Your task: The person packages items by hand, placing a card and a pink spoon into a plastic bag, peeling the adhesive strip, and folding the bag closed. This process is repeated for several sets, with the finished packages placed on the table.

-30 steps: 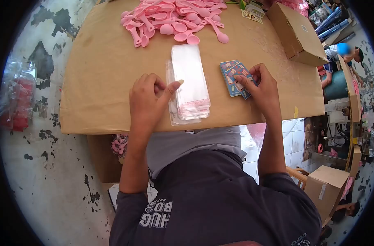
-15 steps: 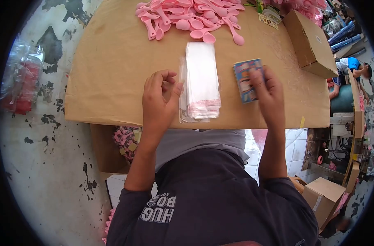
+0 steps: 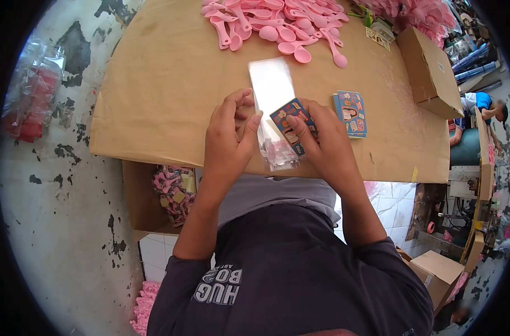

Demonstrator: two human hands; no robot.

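Observation:
My right hand [image 3: 325, 134] pinches a blue printed card [image 3: 295, 106] between thumb and fingers, held tilted over a stack of clear plastic bags [image 3: 270, 78]. The card covers the right part of the stack's lower half. At the bags' left edge is my left hand [image 3: 230, 137], its fingers loosely curled and the thumb apart from them, thumb tip right at the edge. A small pile of the same blue cards [image 3: 353, 115] lies on the table to the right of my right hand.
Pink plastic spoons [image 3: 277, 28] are heaped at the table's [image 3: 165, 95] far side. A cardboard box [image 3: 428, 73] stands at the right edge. Below the left front edge, an open carton holds pink packed items [image 3: 174, 196]. Another person [image 3: 482, 103] sits far right.
My right hand has moved left from the card pile to the bags with a card in it. The pile now lies uncovered. My left hand has shifted slightly right.

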